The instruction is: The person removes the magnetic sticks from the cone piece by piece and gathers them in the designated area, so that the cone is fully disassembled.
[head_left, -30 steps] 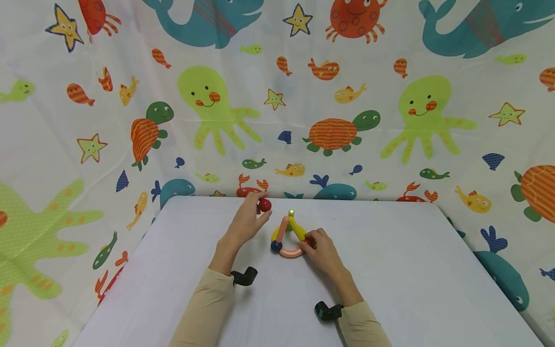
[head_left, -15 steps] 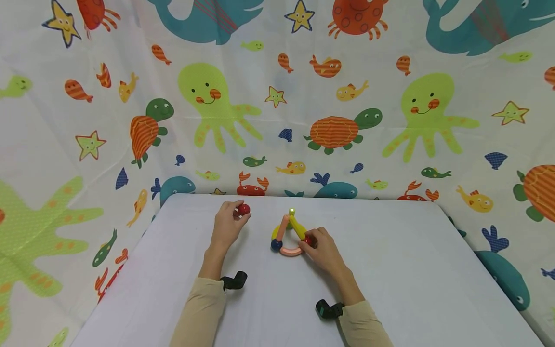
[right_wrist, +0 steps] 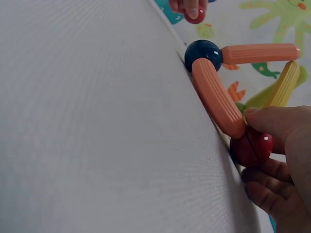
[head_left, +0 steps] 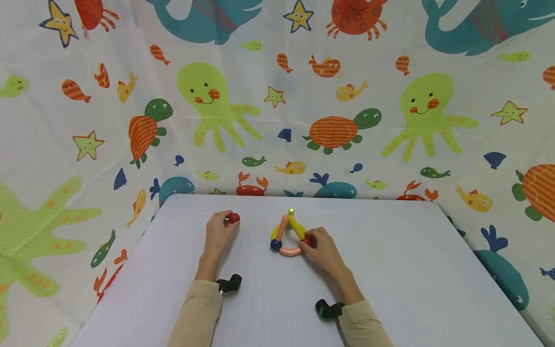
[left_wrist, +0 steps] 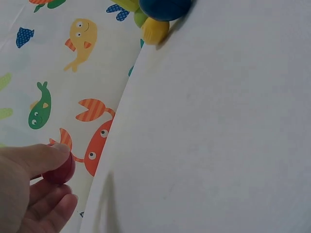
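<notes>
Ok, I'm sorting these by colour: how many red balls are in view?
2: the first ball in the left hand, the second ball in the right hand. Others may be hidden.

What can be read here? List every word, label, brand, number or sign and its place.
No readable text in any view.
Backdrop: printed sea creatures and stars, no lettering.
Red ball in the left hand; rod-and-ball frame: no lettering visible.
Black wrist cameras: any marking too small to read.

Head camera looks forward and down from well back, over tabletop (head_left: 416, 270) and printed cloth (head_left: 277, 123). Left wrist camera (head_left: 231, 283) and right wrist camera (head_left: 328, 309) sit close, facing obliquely across the tabletop — both show the dark blue ball (right_wrist: 204, 51).
</notes>
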The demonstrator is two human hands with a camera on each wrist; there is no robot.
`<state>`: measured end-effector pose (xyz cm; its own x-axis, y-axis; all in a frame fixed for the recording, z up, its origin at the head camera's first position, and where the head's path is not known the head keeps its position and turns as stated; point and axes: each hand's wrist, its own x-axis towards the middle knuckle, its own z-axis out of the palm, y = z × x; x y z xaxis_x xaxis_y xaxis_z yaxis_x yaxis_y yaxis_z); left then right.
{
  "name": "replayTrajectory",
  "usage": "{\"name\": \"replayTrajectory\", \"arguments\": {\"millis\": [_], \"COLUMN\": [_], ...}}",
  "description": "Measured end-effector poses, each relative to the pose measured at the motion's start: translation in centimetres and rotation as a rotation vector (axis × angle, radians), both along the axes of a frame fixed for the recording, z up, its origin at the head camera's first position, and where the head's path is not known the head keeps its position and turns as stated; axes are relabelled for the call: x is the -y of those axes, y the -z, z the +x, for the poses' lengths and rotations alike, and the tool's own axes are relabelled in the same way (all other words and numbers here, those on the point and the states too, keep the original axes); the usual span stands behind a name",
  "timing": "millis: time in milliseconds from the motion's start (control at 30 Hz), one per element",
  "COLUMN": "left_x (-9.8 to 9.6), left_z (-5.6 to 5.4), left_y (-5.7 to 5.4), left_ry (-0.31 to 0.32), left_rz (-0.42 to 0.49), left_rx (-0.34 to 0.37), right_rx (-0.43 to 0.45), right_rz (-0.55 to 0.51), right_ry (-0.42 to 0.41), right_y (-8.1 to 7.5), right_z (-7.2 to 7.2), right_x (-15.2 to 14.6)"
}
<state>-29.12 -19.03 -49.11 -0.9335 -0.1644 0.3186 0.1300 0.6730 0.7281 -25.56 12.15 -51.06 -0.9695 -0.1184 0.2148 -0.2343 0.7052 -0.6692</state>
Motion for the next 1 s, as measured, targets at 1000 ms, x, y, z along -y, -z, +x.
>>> {"name": "replayTrajectory", "arguments": {"millis": [1000], "left_x": [0.0], "left_z": [0.4], "left_y": [1.9], "left_ry": [-0.015], "left_rz": [0.003], "left_rx": [0.094], "right_rx": [0.034], "right_rz": [-0.016], "right_ry": [0.009], "right_y": [0.0], "right_z": [-0.1], "right_x": [0.1]}}
